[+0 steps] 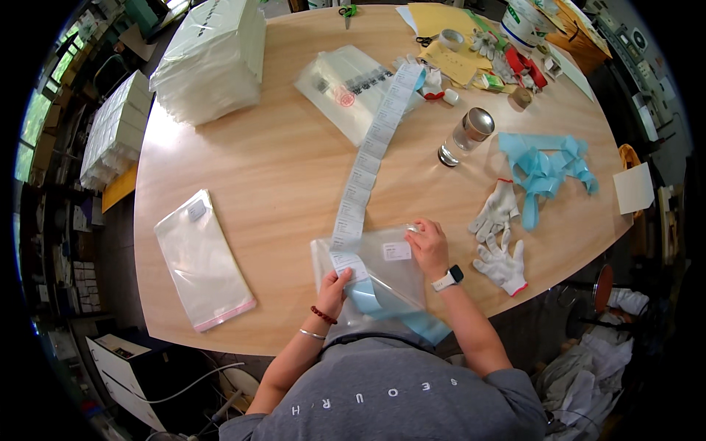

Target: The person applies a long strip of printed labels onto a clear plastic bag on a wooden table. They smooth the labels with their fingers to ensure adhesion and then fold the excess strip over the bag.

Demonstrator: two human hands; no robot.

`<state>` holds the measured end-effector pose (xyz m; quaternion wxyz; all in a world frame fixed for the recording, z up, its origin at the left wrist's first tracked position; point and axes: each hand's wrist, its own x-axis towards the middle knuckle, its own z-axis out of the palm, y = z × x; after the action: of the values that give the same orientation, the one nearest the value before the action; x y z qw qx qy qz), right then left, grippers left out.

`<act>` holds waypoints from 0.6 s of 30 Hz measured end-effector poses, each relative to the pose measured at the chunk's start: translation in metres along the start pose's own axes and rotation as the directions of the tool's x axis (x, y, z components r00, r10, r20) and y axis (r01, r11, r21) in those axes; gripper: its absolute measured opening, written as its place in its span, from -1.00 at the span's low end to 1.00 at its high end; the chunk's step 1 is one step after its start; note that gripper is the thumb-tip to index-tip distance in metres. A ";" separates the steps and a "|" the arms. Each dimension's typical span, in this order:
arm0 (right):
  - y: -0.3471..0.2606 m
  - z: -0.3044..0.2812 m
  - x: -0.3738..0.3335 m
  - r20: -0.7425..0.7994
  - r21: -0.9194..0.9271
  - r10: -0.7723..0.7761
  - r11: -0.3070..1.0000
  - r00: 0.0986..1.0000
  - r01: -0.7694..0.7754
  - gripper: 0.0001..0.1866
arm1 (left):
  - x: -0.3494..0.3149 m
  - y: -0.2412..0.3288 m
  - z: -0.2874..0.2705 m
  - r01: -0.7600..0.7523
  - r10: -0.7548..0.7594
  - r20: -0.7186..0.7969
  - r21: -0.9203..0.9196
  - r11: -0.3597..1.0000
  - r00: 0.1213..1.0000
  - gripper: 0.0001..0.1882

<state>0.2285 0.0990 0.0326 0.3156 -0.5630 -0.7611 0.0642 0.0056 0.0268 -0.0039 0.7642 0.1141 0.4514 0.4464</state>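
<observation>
A strip of white labels on pale blue backing runs down the table towards me, its near end curling over my lap. My left hand pinches this strip near its lower end, above a transparent plastic bag. The bag lies at the table's near edge and carries one white label. At the bag's upper right corner, my right hand is closed with fingertips on the plastic. A stack of flat transparent bags with a label on top lies to the left.
Tall bag piles stand at the far left. More printed bags lie under the strip's far end. A lidded glass bottle, tangled blue backing and white work gloves are on the right. Tape rolls and scissors sit farther back.
</observation>
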 end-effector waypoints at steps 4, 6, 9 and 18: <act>-0.009 -0.002 -0.013 -0.049 0.179 0.013 0.984 0.999 -0.004 -0.91 | -0.002 0.002 0.002 -0.014 0.014 0.030 -0.025 1.000 0.999 -0.78; -0.016 0.003 -0.033 0.265 0.400 0.032 0.906 0.964 -0.140 -0.93 | -0.013 0.015 0.017 -0.042 0.051 0.111 -0.083 0.996 0.993 -0.77; -0.037 -0.007 -0.041 0.757 0.451 -0.083 0.784 0.648 -0.427 -0.95 | -0.012 0.020 0.027 -0.057 0.070 0.170 -0.078 0.995 0.983 -0.78; -0.049 0.005 -0.047 0.438 0.623 0.230 0.619 0.869 -0.478 -0.80 | 0.009 -0.005 0.018 -0.021 -0.007 0.163 0.172 0.985 0.987 -0.76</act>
<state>0.1939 0.0407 0.0318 0.3632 -0.5180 -0.5871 0.5050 0.0249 0.0351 -0.0023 0.7842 0.2177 0.4240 0.3972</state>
